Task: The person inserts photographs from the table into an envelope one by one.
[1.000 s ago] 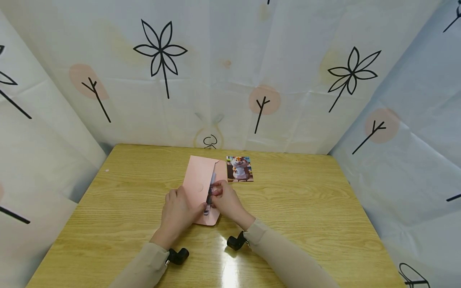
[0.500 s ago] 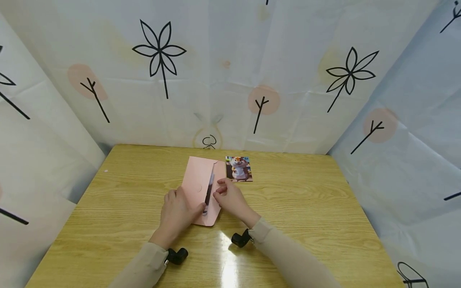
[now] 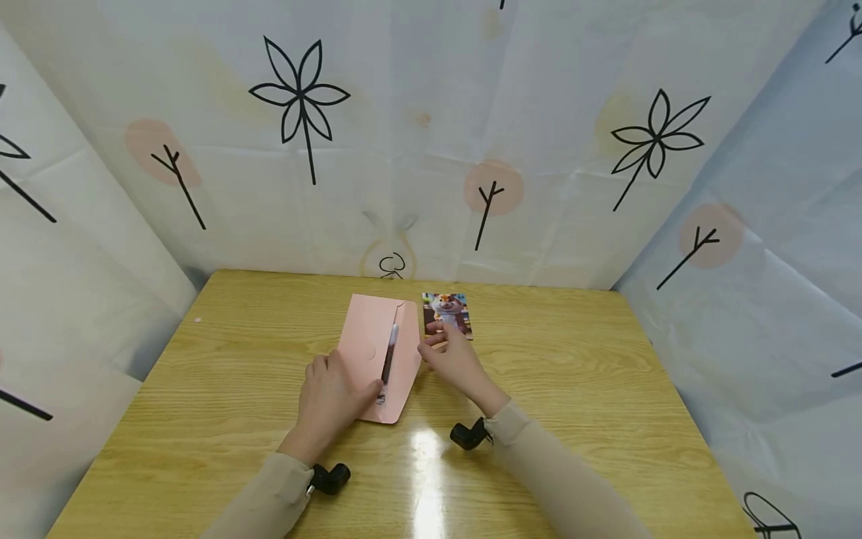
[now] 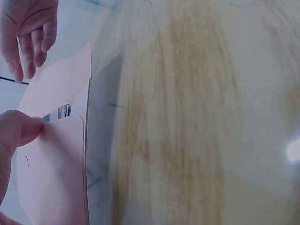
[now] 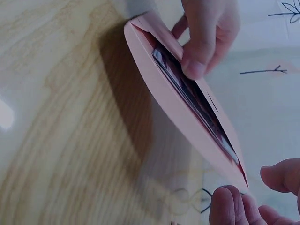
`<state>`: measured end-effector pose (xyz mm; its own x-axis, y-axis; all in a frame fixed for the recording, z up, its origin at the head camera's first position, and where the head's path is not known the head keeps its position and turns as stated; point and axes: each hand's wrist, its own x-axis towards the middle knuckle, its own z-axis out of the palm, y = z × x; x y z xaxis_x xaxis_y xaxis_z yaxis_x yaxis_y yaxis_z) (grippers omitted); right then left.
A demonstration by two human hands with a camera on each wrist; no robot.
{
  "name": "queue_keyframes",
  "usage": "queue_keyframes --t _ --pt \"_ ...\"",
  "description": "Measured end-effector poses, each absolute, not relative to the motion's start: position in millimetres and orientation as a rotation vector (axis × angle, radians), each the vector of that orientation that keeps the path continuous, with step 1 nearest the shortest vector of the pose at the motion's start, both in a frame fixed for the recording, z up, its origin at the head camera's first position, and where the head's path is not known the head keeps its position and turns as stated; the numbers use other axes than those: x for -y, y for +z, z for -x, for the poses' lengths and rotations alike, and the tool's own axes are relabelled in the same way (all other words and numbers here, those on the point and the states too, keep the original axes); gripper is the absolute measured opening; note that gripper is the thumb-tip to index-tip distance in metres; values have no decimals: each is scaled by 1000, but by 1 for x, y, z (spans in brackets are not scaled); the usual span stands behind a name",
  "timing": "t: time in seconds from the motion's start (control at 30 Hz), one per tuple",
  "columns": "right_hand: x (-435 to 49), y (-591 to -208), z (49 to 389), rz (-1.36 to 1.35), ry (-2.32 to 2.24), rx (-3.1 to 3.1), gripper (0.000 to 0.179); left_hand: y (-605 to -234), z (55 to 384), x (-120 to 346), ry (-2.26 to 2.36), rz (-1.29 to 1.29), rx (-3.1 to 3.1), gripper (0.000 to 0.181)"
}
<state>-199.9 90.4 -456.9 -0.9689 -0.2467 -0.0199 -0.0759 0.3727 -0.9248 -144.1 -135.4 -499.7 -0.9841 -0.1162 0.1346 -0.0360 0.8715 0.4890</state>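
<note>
A pink envelope stands tilted over the table, its long mouth and unfolded flap facing right. My left hand grips its near left part, the thumb pressing at the edge of the mouth. Inside the mouth shows a stack of glossy picture cards, mostly hidden by the envelope. My right hand is just off the flap's right edge, fingers loosely bent with nothing between them; the right wrist view shows its thumb apart from the fingers. Behind it lies a photo card of a cartoon animal, partly covered by its fingers.
The wooden table ends at the back against a pale curtain with plant drawings, which also hangs on both sides. A small pale scrap lies at the table's left. Black wrist cameras sit below both hands.
My right hand has left the envelope's mouth and moved right, past the flap, towards the photo card. The stack shows more plainly in the mouth. My left hand has kept its grip.
</note>
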Motion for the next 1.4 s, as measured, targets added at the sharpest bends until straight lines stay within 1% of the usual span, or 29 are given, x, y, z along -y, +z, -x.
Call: queue_keyframes --t 0.17,0.43,0.57,0.63,0.8,0.87,1.03,1.23,1.4 --pt "-100 -456 211 225 -1591 -2632 43 -499 145 138 -743 -120 2882 90" --pt "-110 -466 232 45 -1552 -2743 55 -499 144 140 -747 -130 2897 91" --pt "-116 -475 244 -35 -1570 -2732 58 -498 144 140 -751 -139 2902 90" --pt "-118 -478 248 -66 -1579 -2720 61 -498 144 140 -750 -144 2903 90" --pt "-121 -479 256 -150 -1537 -2725 76 -498 143 141 -753 -160 2904 90" --pt "-121 -480 259 -191 -1496 -2745 80 -498 143 141 -758 -165 2905 90" --pt "-122 -484 263 -276 -1416 -2786 80 -499 142 142 -773 -167 2904 90" --pt "-122 -491 265 -300 -1336 -2824 79 -501 142 143 -782 -158 2898 88" --pt "-118 -497 267 -312 -1250 -2865 85 -503 143 145 -784 -147 2896 89"
